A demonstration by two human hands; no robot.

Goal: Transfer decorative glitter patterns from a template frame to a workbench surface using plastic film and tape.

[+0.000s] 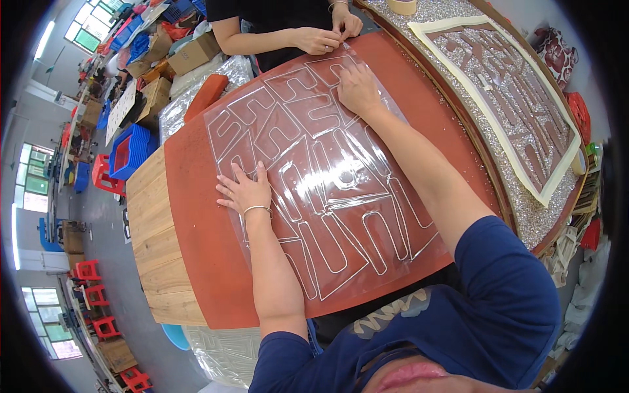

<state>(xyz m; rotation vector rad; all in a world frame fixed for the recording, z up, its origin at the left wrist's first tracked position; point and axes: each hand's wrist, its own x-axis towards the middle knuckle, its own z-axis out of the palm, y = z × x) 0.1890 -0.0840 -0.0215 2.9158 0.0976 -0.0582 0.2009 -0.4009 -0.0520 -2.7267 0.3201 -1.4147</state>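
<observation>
A clear plastic sheet (314,124) with shiny raised outlines of long curved shapes lies over a red-brown mat (196,262) on the table. My left hand (246,193) rests flat on the sheet's left part, fingers spread, a bracelet at the wrist. My right hand (358,92) is at the sheet's far right part, its fingers bent and drawn together against the surface. What those fingers hold, if anything, is hidden. Just beyond it, the hands of a co-worker (327,38) meet with pinched fingers at the sheet's far edge.
To the right, a glittery board (488,177) carries a cream-framed panel (547,190) with brown cut shapes and a tape roll (401,6). Bare wood (154,242) borders the mat's left. Blue crates (130,152), red stools (97,293) and cardboard boxes (193,54) stand left.
</observation>
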